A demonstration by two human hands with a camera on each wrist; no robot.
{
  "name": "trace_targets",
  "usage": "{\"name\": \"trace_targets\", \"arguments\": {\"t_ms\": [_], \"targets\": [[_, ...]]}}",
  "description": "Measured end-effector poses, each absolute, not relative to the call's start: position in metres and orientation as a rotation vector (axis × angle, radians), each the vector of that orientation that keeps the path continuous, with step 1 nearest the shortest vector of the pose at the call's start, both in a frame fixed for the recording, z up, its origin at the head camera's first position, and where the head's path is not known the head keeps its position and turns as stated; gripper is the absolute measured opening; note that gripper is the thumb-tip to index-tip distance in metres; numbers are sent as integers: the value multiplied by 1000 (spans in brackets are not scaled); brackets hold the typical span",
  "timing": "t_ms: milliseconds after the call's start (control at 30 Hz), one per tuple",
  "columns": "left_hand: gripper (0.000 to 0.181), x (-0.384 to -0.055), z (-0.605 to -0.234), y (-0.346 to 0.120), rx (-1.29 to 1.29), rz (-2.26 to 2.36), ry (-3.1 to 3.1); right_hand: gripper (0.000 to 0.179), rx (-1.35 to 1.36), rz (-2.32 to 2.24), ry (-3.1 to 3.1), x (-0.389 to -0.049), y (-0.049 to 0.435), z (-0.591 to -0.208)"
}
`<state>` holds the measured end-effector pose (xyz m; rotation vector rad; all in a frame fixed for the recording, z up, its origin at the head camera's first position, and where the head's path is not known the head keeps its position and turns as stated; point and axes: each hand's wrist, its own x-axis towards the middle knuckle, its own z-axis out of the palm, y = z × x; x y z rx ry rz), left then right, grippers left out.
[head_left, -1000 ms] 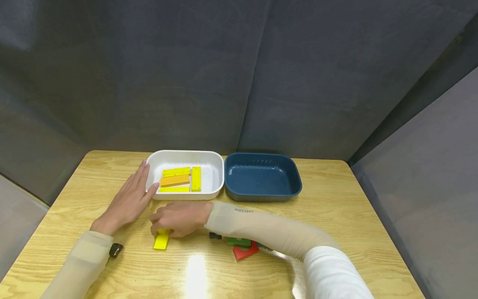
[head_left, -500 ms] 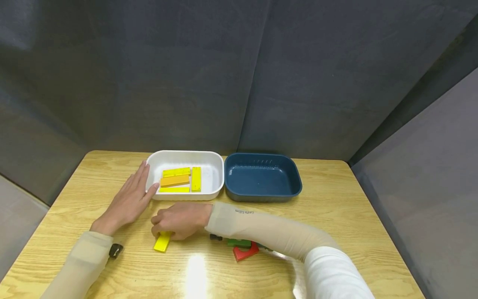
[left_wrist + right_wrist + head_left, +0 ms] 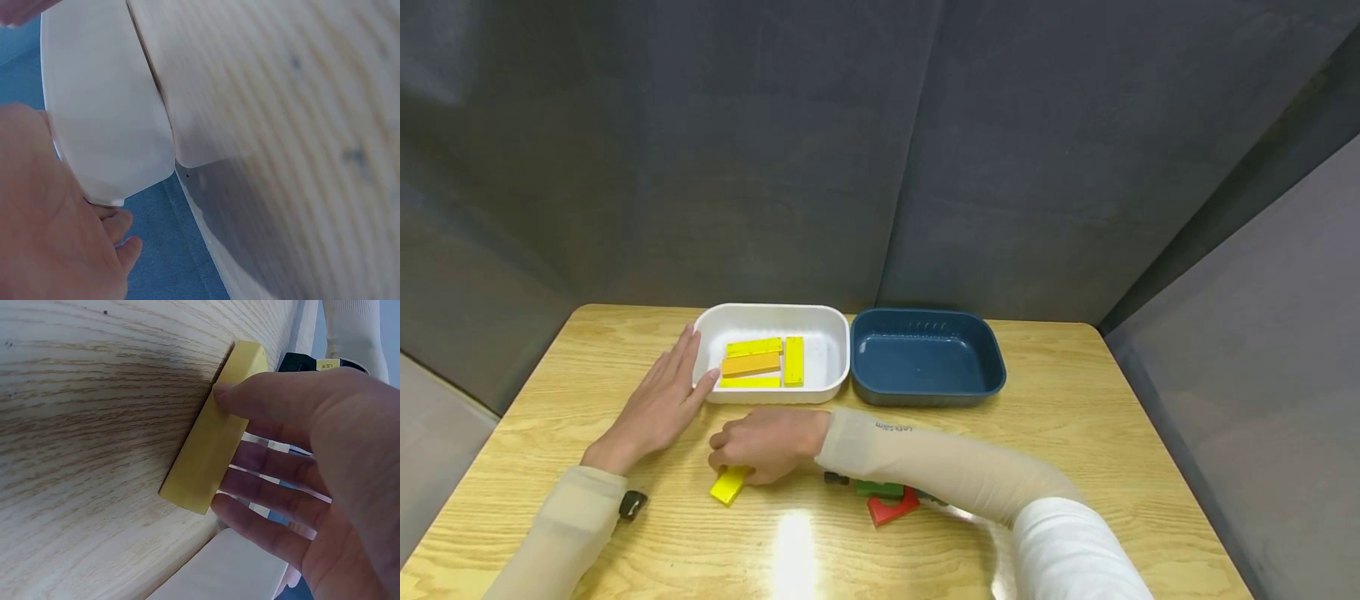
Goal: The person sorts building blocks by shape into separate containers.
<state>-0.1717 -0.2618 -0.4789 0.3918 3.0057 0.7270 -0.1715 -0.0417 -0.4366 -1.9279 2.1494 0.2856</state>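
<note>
A yellow rectangular block (image 3: 728,486) is on the wooden table, just in front of the white tub. My right hand (image 3: 767,442) holds it from above. The right wrist view shows the thumb on the face of the block (image 3: 212,437) and the fingertips along its far edge, one long edge lying at the tabletop. Straight-fingered, my left hand (image 3: 658,400) rests against the left side of the white tub (image 3: 771,397). In the left wrist view that palm (image 3: 56,225) lies along the tub's outer wall (image 3: 106,112).
Inside the white tub lie several yellow blocks (image 3: 793,362) and an orange block (image 3: 751,362). A dark blue tub (image 3: 925,398) stands directly to its right. By my right forearm, partly covered by it, are a green block (image 3: 880,489) and a red block with a curved notch (image 3: 893,510).
The yellow block has turned slightly on the table, and my right hand has shifted a little to the right and nearer with it. My left hand stays at the white tub.
</note>
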Motion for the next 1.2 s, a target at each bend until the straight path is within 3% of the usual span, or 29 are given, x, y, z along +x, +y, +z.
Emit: {"name": "trace_targets", "arguments": {"t_ms": [333, 600, 1200], "targets": [[84, -171, -479, -261, 397, 736, 3002, 31, -1885, 283, 2185, -171, -37, -430], [84, -172, -479, -261, 401, 738, 3006, 25, -1841, 159, 2244, -171, -25, -421], [84, -171, -476, -260, 408, 721, 3011, 36, -1591, -177, 2451, -188, 14, -374]]}}
